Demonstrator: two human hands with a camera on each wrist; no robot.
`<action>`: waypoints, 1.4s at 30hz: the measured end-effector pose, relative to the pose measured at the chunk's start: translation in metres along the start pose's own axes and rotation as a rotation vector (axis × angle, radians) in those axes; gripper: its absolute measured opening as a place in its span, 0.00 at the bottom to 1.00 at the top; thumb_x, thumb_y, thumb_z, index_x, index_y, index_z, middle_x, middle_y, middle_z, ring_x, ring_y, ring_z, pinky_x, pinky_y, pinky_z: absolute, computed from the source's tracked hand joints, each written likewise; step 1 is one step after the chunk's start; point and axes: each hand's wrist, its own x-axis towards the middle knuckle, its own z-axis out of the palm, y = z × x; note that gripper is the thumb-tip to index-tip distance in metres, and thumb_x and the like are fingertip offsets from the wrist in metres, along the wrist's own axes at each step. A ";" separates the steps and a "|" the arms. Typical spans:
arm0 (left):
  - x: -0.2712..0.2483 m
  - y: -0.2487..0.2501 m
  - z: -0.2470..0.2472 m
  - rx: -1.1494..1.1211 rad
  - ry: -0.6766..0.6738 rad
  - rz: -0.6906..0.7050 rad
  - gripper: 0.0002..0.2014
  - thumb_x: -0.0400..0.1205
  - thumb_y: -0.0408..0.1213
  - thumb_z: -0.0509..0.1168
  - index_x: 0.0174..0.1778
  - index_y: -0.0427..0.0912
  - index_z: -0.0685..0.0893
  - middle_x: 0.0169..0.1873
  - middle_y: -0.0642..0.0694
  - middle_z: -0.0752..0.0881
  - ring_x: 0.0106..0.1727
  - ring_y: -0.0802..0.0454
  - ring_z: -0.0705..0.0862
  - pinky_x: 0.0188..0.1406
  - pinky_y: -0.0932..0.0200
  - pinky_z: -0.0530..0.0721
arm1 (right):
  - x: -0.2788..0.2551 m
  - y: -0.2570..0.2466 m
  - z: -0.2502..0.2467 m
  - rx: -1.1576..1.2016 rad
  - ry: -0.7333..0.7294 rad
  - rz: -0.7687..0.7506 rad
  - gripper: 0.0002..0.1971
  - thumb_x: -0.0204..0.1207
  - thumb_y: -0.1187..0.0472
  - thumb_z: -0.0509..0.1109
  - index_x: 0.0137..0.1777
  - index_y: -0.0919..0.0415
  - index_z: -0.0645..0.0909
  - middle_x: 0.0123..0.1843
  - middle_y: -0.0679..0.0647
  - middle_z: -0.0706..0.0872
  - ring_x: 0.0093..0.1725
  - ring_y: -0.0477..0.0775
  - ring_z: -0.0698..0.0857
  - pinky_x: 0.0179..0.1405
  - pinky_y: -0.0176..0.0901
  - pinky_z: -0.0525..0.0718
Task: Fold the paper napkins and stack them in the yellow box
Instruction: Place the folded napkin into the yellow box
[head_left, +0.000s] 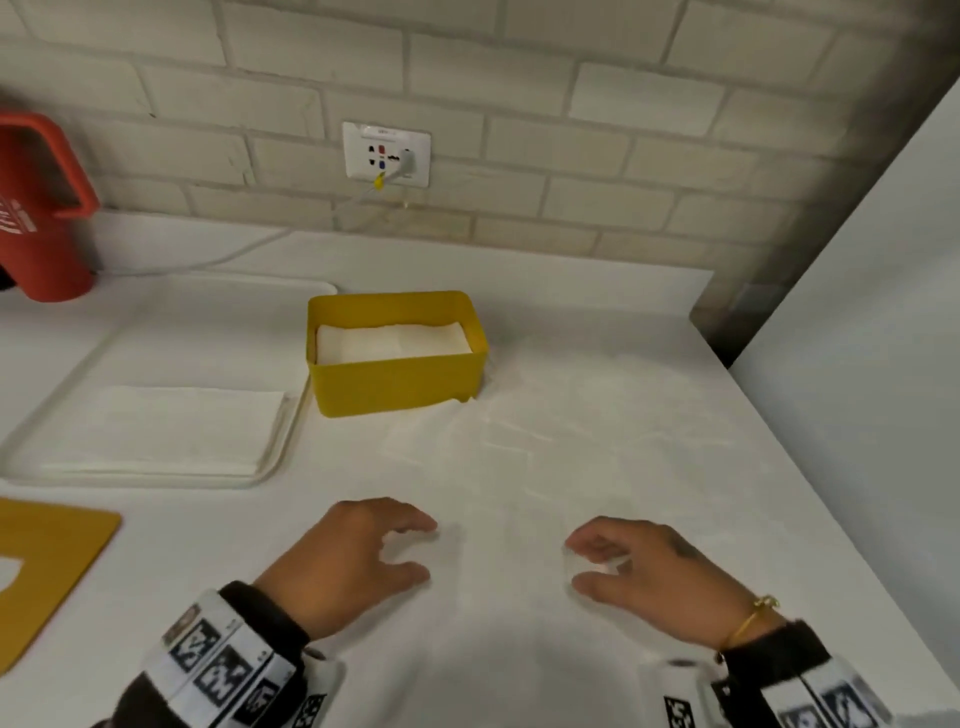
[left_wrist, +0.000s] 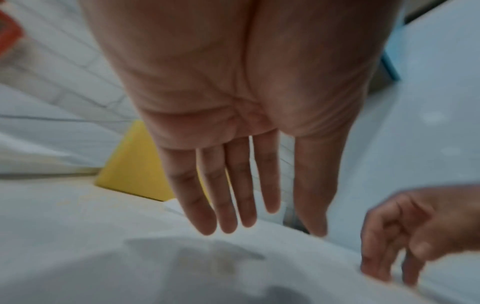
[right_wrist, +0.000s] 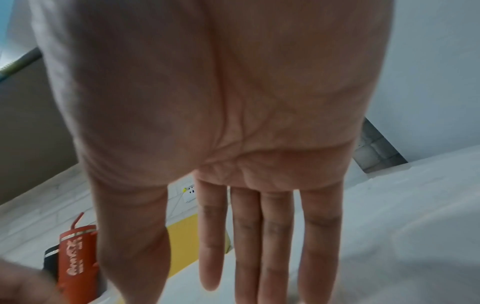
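The yellow box (head_left: 395, 384) stands mid-table with folded white napkins (head_left: 389, 340) inside. In front of it an unfolded napkin (head_left: 519, 467) lies flat, faint against the white table. My left hand (head_left: 415, 551) and right hand (head_left: 587, 564) are at its near part, palms down, fingers relaxed and apart. The left wrist view shows straight left fingers (left_wrist: 233, 205) just over the sheet (left_wrist: 130, 236) and the right hand's (left_wrist: 405, 236) fingertips touching its edge. In the right wrist view the fingers (right_wrist: 275, 246) are straight, with the box (right_wrist: 184, 246) beyond.
A white tray (head_left: 291, 431) at the left holds a stack of flat napkins (head_left: 166, 431). A red jug (head_left: 41, 208) stands at the back left, a yellow board (head_left: 47, 561) lies at the near left. A white cabinet side (head_left: 857, 364) bounds the right.
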 end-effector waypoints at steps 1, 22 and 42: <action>0.002 0.009 0.010 0.055 -0.022 0.020 0.21 0.78 0.51 0.78 0.67 0.63 0.85 0.65 0.69 0.82 0.66 0.70 0.80 0.65 0.74 0.75 | -0.004 0.006 0.000 -0.010 -0.012 -0.014 0.15 0.77 0.48 0.77 0.62 0.39 0.83 0.61 0.31 0.85 0.60 0.24 0.80 0.58 0.17 0.74; 0.008 0.061 0.067 0.290 0.099 -0.184 0.07 0.80 0.33 0.70 0.38 0.48 0.84 0.56 0.48 0.89 0.56 0.46 0.87 0.57 0.46 0.83 | 0.000 0.016 -0.024 -0.216 -0.258 -0.203 0.22 0.83 0.42 0.69 0.74 0.48 0.78 0.74 0.44 0.79 0.69 0.42 0.77 0.61 0.30 0.68; 0.010 0.041 0.038 0.206 0.098 -0.010 0.11 0.85 0.43 0.71 0.58 0.42 0.91 0.56 0.49 0.91 0.58 0.51 0.87 0.60 0.52 0.84 | 0.028 -0.043 -0.006 -0.269 -0.047 -0.338 0.22 0.79 0.52 0.75 0.72 0.47 0.78 0.69 0.46 0.81 0.69 0.48 0.80 0.65 0.37 0.76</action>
